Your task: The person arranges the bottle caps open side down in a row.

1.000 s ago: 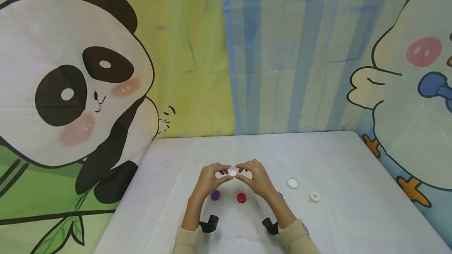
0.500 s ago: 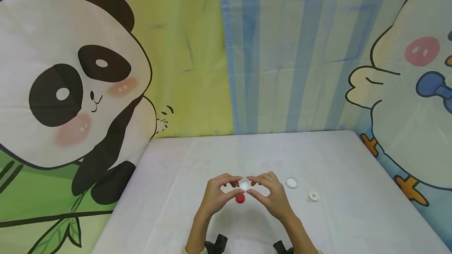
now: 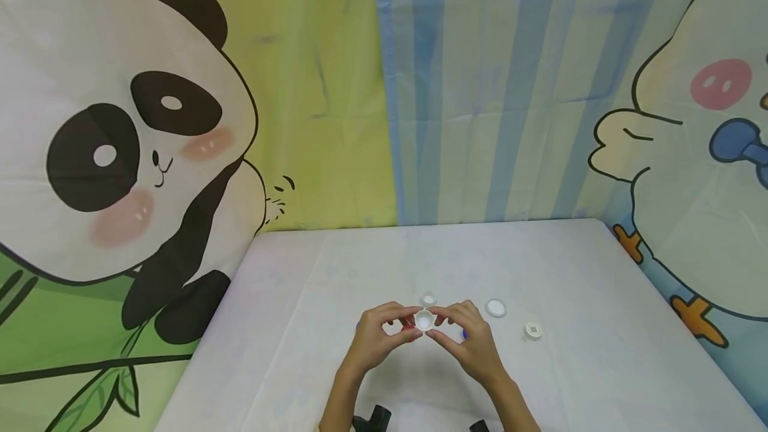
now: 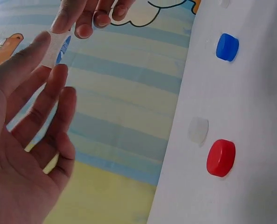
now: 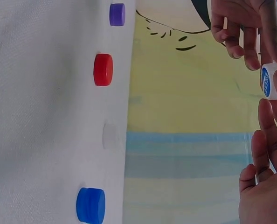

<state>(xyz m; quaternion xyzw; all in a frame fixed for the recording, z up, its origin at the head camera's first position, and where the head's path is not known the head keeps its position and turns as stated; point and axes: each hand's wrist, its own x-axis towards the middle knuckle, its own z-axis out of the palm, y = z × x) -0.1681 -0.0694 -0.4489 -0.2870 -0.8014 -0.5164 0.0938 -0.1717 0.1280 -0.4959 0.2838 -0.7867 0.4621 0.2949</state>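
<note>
Caps dot the white table (image 3: pixel 564 379): a red cap (image 4: pixel 221 157), a blue cap (image 4: pixel 227 47), a purple cap (image 5: pixel 117 14), a pale translucent one (image 4: pixel 197 130), and two white caps (image 3: pixel 495 308) off right. Above them, both hands meet, palms inward, fingers curled. The left hand (image 3: pixel 379 339) and right hand (image 3: pixel 471 342) each pinch a small round white cap (image 3: pixel 424 320), blue-printed on top, in a narrow fingertip grip, clear of the table.

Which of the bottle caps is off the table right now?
The small white plastic cap, pinched between the left hand and right hand. The red, blue and purple caps lie on the table.
</note>
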